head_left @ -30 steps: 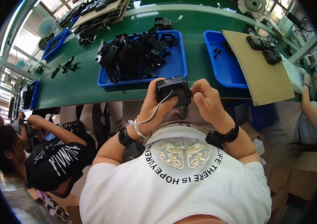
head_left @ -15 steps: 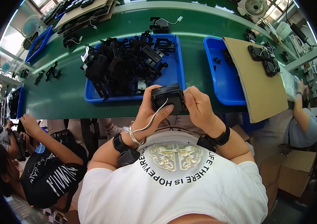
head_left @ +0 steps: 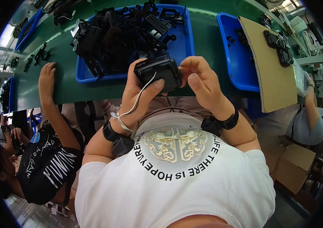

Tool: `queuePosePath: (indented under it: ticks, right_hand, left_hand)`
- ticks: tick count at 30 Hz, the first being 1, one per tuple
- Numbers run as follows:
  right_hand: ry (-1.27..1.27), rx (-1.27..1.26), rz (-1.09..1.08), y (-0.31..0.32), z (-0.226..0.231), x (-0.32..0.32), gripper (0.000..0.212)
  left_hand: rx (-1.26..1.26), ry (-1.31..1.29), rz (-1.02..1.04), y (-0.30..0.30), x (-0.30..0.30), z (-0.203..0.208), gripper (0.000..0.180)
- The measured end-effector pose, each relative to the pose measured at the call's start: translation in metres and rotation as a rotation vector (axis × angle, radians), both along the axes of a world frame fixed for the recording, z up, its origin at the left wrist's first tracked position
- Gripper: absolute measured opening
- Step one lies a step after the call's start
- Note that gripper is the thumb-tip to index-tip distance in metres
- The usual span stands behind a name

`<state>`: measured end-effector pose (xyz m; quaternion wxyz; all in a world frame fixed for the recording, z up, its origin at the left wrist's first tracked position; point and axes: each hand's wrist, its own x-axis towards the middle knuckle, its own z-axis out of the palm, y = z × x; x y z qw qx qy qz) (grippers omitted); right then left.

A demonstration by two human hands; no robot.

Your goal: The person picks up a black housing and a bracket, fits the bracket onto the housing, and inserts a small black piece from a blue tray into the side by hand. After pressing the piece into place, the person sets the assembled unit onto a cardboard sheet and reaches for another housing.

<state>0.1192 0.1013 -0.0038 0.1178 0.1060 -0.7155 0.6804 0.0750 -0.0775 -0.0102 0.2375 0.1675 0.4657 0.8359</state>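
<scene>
Two hands meet over the near edge of the green table (head_left: pixel 216 49). The left hand (head_left: pixel 134 95) is closed round a black box (head_left: pixel 165 76), fingers along its far left side and thumb flat on the face toward the wearer. The right hand (head_left: pixel 205 85) is half curled, thumb lifted, fingertips at the box's right edge; whether they pinch anything there I cannot tell. A pale cable (head_left: pixel 138 95) runs from the box past the left thumb to the wrist, beside a bracelet (head_left: pixel 120 121). Handling it well would, I judge, mean a steady left grip, light right fingertips, and the cable kept slack and clear of the bracelet. Beyond lies a blue tray (head_left: pixel 187 41) heaped with black plastic parts (head_left: pixel 119 41); rightward, a cardboard sheet (head_left: pixel 275 81) overlaps a second blue tray (head_left: pixel 231 68)
</scene>
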Motion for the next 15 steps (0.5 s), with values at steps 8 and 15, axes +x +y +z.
queuePosePath:
  ticks: [8, 15]
  right_hand:
    - [-0.252, 0.194, -0.151, -0.002, -0.003, 0.001, 0.040]
    - [0.012, 0.205, -0.011, 0.010, -0.003, 0.006, 0.046]
  left_hand:
    - [-0.219, 0.285, 0.014, 0.004, 0.003, -0.015, 0.049]
    - [0.017, -0.103, 0.022, 0.005, 0.003, -0.002, 0.050]
